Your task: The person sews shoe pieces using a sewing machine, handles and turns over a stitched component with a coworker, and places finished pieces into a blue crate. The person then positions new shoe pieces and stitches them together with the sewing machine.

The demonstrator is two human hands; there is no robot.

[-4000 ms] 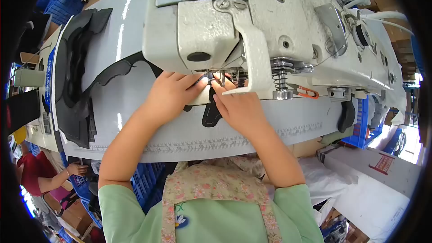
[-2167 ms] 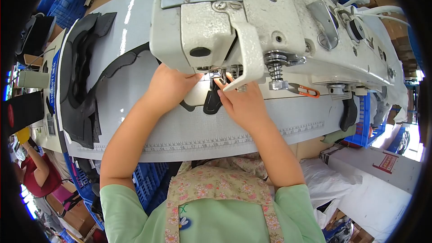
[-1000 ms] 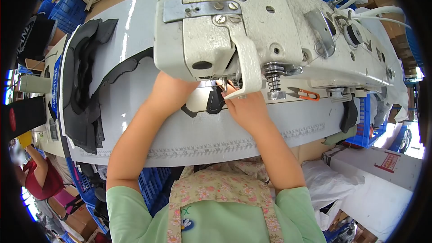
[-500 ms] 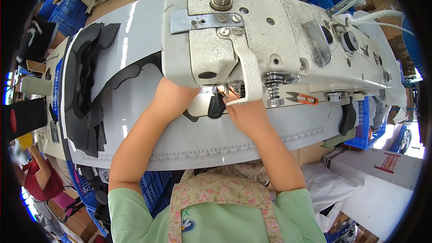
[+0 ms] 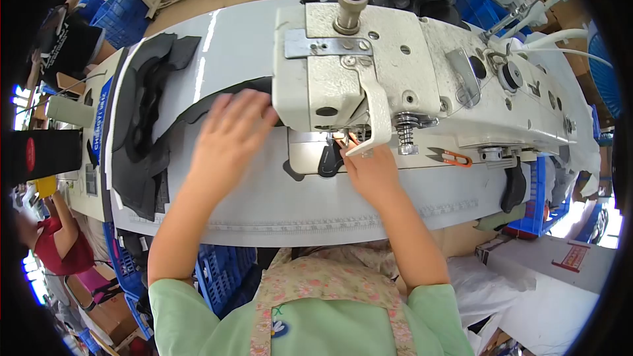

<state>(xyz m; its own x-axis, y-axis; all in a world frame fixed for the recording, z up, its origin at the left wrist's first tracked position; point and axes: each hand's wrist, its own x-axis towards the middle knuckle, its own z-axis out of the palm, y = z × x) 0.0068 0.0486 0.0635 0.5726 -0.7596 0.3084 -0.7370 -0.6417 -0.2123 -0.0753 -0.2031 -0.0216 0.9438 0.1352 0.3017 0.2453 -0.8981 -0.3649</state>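
The left hand [image 5: 227, 145], slightly blurred, has its grip loosely spread over the black strip [image 5: 190, 113] on the grey surface [image 5: 316, 214]. The right hand [image 5: 373, 175] is beside the black tab-shaped piece [image 5: 330, 162], under the sewing machine [image 5: 339, 89]; its grip I cannot tell.

Stacked pieces [image 5: 135, 175] lie left on the table [image 5: 316, 201] — snips [image 5: 444, 154] right, before the sewing machine [image 5: 403, 69].
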